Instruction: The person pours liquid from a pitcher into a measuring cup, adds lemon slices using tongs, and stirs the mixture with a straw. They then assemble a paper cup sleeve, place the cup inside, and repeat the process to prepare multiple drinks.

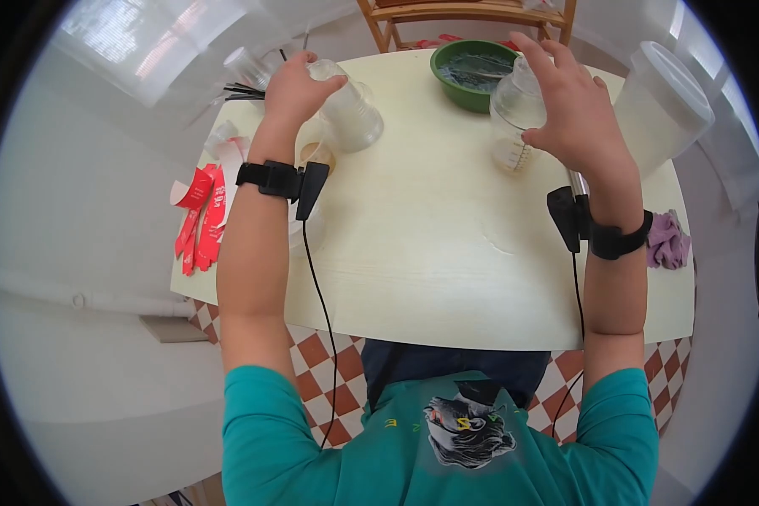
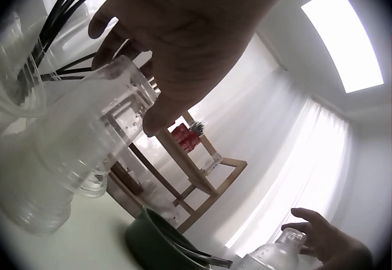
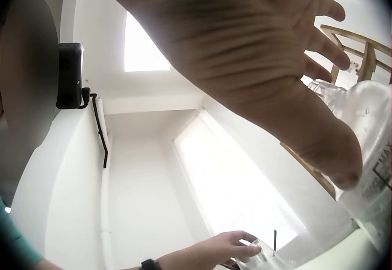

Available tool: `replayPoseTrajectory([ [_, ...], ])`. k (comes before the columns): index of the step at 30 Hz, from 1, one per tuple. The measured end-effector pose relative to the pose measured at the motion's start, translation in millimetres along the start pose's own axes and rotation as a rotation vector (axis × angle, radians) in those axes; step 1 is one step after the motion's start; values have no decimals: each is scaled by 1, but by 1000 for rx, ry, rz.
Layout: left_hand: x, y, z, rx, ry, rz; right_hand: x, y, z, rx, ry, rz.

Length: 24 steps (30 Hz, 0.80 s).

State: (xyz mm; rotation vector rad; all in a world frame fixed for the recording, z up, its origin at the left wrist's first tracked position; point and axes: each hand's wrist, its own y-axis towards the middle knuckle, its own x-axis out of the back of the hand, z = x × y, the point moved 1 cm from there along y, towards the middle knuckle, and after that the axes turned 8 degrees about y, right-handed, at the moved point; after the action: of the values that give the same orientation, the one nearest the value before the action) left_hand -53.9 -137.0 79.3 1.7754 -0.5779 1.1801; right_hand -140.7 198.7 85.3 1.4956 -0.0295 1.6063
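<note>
My left hand [image 1: 293, 91] is at the narrow upper end of a stack of clear plastic cups [image 1: 348, 114], turned upside down. In the left wrist view its thumb and fingers [image 2: 160, 115] spread on either side of the top cup [image 2: 131, 89], not curled round it. My right hand [image 1: 578, 110] reaches beside a clear plastic shaker [image 1: 508, 126] with a narrow top and printed measuring marks. Its fingers are spread, and the thumb [image 3: 340, 166] lies close along the shaker's side [image 3: 373, 141]. A little pale liquid shows low in the shaker.
A green basin [image 1: 464, 97] of liquid with a metal utensil stands at the back. A large translucent container [image 1: 662, 105] is far right, above a purple cloth [image 1: 668, 243]. Black straws [image 1: 244, 91] and red paper pieces [image 1: 207, 219] lie left. A wooden chair [image 1: 472, 12] stands behind the table.
</note>
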Motion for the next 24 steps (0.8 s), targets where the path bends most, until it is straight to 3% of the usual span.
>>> replayPoseTrajectory([
  [2,8,0,-4,-4,-35,-20,0,1,-1,-6,34,8],
  [4,10,-2,-9,-72,142,63,0,2,-1,-6,68,14],
  [7,11,0,-9,-60,141,-30,-5,1,-1,18,27,57],
  [14,21,8,-2,-41,61,-32,-10,4,-5,58,21,3],
  [16,27,6,-1,-123,-25,-188,-12,4,-6,47,57,-4],
  [17,31,5,-1,-124,-26,-188,-12,4,-6,40,12,-22],
  [23,61,-11,-2,-4,-193,-356,-14,6,-15,-14,-162,-63],
  [24,60,-17,-4,9,-464,-343,-15,6,-16,-6,-214,-83],
])
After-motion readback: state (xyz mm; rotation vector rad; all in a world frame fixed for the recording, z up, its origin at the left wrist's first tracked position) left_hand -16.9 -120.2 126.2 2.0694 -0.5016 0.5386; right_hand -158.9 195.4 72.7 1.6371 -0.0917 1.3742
